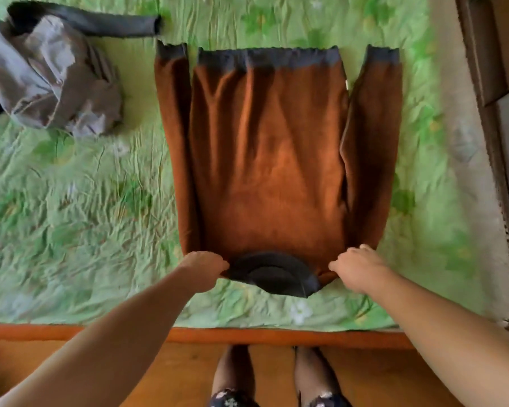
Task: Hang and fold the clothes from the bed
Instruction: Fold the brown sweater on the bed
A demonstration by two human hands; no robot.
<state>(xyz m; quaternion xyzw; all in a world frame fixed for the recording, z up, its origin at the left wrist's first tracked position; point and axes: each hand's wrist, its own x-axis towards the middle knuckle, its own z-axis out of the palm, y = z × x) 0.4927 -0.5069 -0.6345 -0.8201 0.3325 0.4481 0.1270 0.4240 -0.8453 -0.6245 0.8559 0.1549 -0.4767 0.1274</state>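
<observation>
1. The brown sweater (265,160) lies flat on the green bedspread (71,215). Its dark collar (272,274) points toward us and its dark hem is at the far side. Both sleeves run straight alongside the body, which we take as the layout for folding rather than hanging.
2. Our left hand (204,270) has its fingers curled into the shoulder cloth just left of the collar, and our right hand (356,268) grips the other shoulder the same way. Holding both shoulders evenly should let us draw the fabric smooth and keep it square to the bed.
3. We judge the sweater is being squared up and no fold is made yet.
4. A crumpled grey garment (50,80) with a dark sleeve (94,23) behind it sits well apart at the far left, not yet folded.
5. The wooden bed edge (276,336) runs just in front of our feet.
</observation>
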